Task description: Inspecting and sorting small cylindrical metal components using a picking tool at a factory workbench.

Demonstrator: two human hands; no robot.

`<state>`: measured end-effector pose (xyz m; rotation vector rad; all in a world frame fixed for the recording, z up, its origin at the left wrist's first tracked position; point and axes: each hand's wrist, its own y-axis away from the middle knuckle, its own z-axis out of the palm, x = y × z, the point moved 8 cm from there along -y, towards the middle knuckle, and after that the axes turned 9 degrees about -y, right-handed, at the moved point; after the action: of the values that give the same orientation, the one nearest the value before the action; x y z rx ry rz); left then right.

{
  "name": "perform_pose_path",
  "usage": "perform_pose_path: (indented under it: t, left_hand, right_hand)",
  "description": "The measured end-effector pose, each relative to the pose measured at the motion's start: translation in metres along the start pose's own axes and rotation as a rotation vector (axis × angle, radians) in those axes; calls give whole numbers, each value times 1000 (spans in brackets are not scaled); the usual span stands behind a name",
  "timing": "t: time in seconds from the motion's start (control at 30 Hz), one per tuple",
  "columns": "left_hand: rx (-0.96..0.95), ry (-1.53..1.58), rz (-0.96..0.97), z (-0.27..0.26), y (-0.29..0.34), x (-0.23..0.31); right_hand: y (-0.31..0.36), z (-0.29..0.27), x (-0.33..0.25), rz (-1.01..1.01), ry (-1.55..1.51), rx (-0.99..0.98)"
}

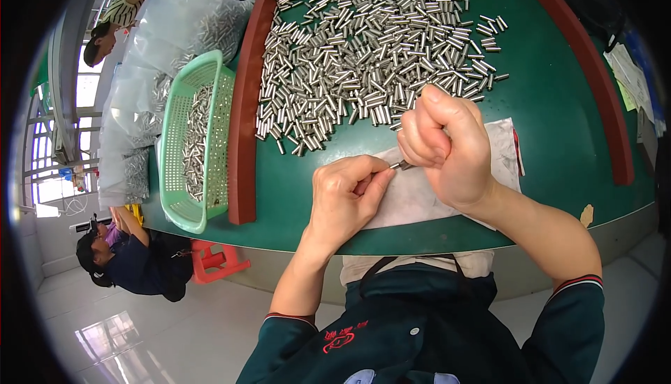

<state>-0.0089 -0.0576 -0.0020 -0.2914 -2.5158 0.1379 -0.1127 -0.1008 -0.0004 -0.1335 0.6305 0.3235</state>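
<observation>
My left hand [344,198] pinches a small shiny metal pin [395,166] between thumb and fingertips, above a white cloth [412,198]. My right hand [449,147] is closed in a fist just to its right, with its lower edge by the pin's far end. Whatever the right hand grips is hidden by its fingers. Beyond both hands, a wide heap of short cylindrical metal pins [370,48] spreads over the green table top [545,111].
Dark red rails [246,118] border the table. On the left stand a light green basket [168,167] of pins and clear plastic bags [150,41] of metal parts. Two other people [133,258] are at the left, one near a red stool [213,261]. Papers [624,69] lie far right.
</observation>
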Motion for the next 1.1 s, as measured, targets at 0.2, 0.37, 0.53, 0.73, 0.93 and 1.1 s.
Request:
perform_pose_path:
  t: [0.2,0.37,0.53,0.73,0.93,1.1]
  left_hand:
    - [-10,10,-10,0,0,0]
    - [-9,15,-9,-1,-1,2]
    - [-7,10,-10,0,0,-1]
    - [-8,45,-18,0,-2,1]
    - [-45,79,-32,1,-3,1]
    - [-13,11,-30,0,-1,-1]
  right_hand:
    - [-1,2,-3,-1,6,2]
    - [-1,1,-2,-6,23,-9]
    - [0,1,-1,-7,21,4]
    - [4,6,1,-44,108,-23]
    - [7,6,3,-68,158,-56]
    - [-2,-2,3,11,-58,8]
